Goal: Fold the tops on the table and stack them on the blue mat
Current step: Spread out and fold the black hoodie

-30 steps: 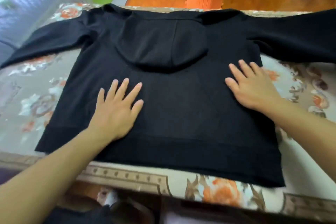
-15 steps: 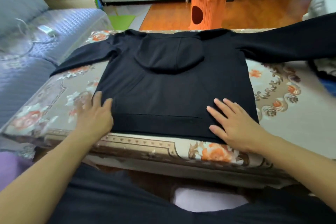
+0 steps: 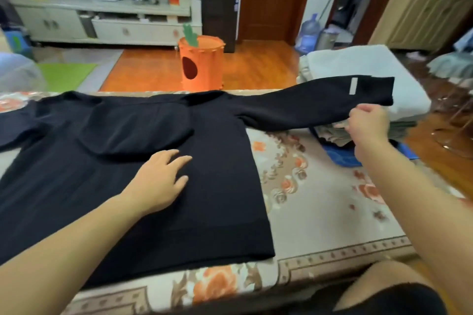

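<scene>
The left hand (image 3: 160,181) lies flat, fingers straight and slightly spread, pressing on the middle of the black hooded sweatshirt (image 3: 128,176), just below its hood. The right hand (image 3: 367,125) pinches the lower edge of the sweatshirt's right sleeve (image 3: 307,107) near the cuff and holds it lifted off the table, the sleeve stretched out toward the right edge; a small pale label shows by the cuff. The sweatshirt is spread back side up over the left and middle of the floral-patterned tabletop (image 3: 320,199), its hem along the near edge and its other sleeve reaching off to the left. Near the far right corner, a stack of folded pale tops (image 3: 358,71) sits on the blue mat (image 3: 343,156). Beyond the far edge, an orange carrot-shaped box (image 3: 201,64) stands on the wooden floor.
</scene>
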Tool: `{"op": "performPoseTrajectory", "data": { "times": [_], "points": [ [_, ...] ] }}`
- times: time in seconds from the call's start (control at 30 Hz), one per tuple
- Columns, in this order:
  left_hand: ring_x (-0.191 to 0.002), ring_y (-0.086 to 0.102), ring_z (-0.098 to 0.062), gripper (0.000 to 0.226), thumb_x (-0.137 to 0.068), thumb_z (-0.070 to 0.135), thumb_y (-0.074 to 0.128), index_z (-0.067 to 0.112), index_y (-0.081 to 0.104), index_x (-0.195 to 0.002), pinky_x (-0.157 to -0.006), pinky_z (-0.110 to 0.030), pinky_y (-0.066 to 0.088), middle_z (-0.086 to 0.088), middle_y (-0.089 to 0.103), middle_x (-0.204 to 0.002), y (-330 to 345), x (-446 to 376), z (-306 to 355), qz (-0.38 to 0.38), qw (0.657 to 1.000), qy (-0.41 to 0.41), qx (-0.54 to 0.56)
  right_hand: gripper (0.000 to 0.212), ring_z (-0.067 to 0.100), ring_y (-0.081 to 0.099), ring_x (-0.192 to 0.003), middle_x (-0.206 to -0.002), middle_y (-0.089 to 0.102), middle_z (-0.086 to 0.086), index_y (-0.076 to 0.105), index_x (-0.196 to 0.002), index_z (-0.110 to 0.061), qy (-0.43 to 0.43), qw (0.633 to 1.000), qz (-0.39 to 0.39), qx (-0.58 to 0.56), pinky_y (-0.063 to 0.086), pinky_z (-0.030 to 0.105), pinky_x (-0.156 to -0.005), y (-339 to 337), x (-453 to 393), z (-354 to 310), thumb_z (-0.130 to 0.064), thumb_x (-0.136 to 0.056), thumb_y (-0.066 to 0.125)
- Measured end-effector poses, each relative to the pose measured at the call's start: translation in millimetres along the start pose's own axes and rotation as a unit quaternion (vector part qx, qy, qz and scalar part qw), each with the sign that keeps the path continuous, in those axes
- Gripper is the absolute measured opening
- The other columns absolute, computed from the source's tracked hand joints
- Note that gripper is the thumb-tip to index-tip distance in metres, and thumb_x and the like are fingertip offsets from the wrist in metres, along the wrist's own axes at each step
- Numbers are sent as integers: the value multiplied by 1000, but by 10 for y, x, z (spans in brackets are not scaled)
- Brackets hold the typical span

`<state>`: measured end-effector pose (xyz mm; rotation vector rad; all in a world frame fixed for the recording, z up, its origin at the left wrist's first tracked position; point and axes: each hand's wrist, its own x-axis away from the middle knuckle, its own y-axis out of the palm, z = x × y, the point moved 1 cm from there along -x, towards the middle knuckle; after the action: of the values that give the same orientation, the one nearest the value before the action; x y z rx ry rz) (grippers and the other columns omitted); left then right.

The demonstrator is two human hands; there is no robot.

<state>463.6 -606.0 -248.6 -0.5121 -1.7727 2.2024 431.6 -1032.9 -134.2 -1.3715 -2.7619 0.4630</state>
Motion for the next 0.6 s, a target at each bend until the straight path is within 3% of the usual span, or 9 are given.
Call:
{"op": "performPoseTrajectory", "data": {
  "times": [0.1,0.23,0.3,0.43,0.5,0.6],
  "points": [
    [-152,15,-35,67,-101,51,45,31,23,-161,-124,-46,18,-11,17,-167,136,-421,-114,-5,994,-33,-100,54,28,50,-120,-151,38,9,40,-145,-11,47,995,69,51,37,30,-87,38,-533,-70,-19,-94,56],
    [-155,0,-32,68,-103,56,30,36,1,-162,-124,-50,8,-9,2,-170,310,-690,-276,-21,987,-150,-60,86,35,47,-128,-153,33,14,28,-148,-14,164,981,104,-11,46,44,-104,113,-904,15,-32,-76,71],
    [-156,-4,-27,66,-102,59,17,37,-4,-161,-126,-47,2,-5,1,-171,454,-644,-337,-34,982,-172,-68,78,29,55,-117,-143,46,11,37,-143,-13,192,970,124,-88,52,41,-99,124,-828,52,-23,-76,75],
    [-156,-4,-25,66,-101,60,13,38,-3,-161,-125,-46,0,-4,3,-171,512,-601,-365,-18,982,-169,-85,36,7,65,-89,-103,66,-6,60,-117,-14,57,977,93,-186,53,18,-72,346,-617,-193,-7,-84,72],
    [-156,-3,-26,66,-101,59,13,37,-2,-161,-125,-46,0,-4,3,-171,493,-613,-358,-18,981,-168,-89,27,8,68,-85,-98,69,-4,59,-106,-17,29,972,25,-232,56,19,-67,628,-594,-479,-9,-84,72],
    [-157,-3,-26,66,-102,59,13,37,-4,-161,-125,-46,0,-4,1,-171,454,-609,-337,-26,980,-173,-97,21,17,69,-86,-101,70,3,59,-110,-16,87,964,-61,-243,59,30,-69,1078,-835,-719,-13,-89,65]
  ]
}}
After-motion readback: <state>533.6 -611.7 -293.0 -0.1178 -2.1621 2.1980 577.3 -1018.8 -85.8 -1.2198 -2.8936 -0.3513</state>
